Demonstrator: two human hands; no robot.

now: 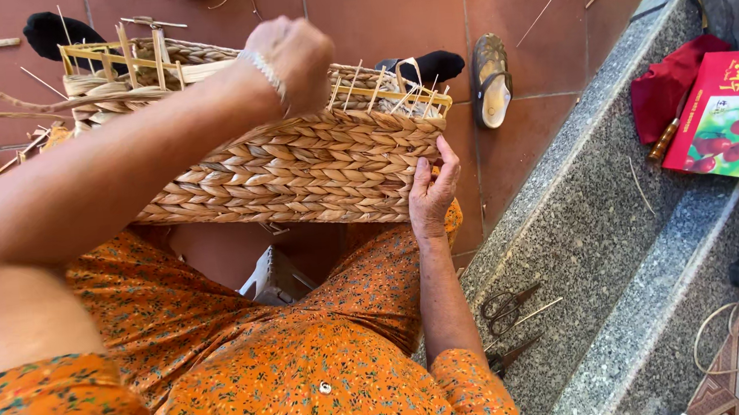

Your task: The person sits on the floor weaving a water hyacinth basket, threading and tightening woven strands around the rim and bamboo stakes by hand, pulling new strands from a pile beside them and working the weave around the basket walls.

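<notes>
A half-woven straw basket point(298, 165) with braided sides rests across my lap, its rim bristling with thin upright sticks point(379, 91). My left hand point(292, 54), a beaded bracelet at the wrist, reaches over the basket's rim with the fingers curled down at the top edge; what it grips is hidden. My right hand point(431, 191) presses flat against the basket's right corner, thumb and fingers on the weave. I wear an orange flowered dress point(294, 366).
Scissors point(504, 306) and another metal tool point(507, 357) lie on the grey stone step at my right. A red box point(727, 117), a red cloth point(665, 78) and a wooden-handled tool point(664, 138) sit further up. A sandal point(490, 80) and loose reeds lie on the tiled floor.
</notes>
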